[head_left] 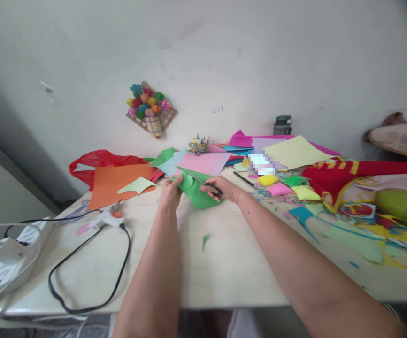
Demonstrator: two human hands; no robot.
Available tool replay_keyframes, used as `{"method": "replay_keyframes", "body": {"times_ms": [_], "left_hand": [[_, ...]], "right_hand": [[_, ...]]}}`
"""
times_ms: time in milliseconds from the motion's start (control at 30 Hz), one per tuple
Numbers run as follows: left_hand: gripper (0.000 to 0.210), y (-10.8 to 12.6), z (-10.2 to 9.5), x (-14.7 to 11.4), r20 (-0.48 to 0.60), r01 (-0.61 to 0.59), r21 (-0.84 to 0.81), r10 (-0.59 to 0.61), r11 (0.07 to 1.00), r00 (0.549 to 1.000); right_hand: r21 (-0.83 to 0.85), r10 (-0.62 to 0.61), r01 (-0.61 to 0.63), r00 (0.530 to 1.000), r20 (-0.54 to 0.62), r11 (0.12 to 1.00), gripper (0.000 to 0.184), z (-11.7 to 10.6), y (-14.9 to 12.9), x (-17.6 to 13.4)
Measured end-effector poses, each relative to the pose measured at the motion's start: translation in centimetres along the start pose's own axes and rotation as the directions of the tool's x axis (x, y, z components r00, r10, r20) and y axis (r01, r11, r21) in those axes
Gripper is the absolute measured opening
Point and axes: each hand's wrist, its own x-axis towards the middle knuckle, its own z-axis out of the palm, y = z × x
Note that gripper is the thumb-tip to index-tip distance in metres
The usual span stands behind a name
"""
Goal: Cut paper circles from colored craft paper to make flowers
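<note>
Between the fingers of my left hand is a sheet of green felt, with a smaller rounded light green piece near the fingertips. My right hand grips a pair of scissors by its black handles. The metal blades point left and lie across the upper part of the green sheet. Whether the blades are apart I cannot tell. A small green scrap lies on the tabletop below the hands.
At left, a glue gun with a black cord lies near a white power strip. Orange felt and a red bag are behind it. Coloured scraps, a black pen and a green fruit cover the right side.
</note>
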Motion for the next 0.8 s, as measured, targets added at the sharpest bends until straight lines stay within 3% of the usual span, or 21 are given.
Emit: {"method": "replay_keyframes", "body": {"times_ms": [467,667,800], "left_hand": [[0.026,0.0,0.3,0.0,0.032,-0.006,0.043,0.005,0.999,0.999],[0.036,0.4,2.1,-0.1,0.033,-0.091,0.012,0.090,0.996,0.995],[0.035,0.9,3.4,0.2,0.066,-0.119,0.099,0.113,0.988,0.991]], "right_hand": [[-0.054,-0.011,0.010,1.000,-0.011,0.998,0.029,0.0,-0.5,-0.2],[0.072,-0.186,0.189,0.981,-0.052,0.979,0.034,1.7,-0.4,1.0],[0.181,-0.265,0.282,0.958,-0.113,0.942,0.038,3.3,-0.4,2.1]]}}
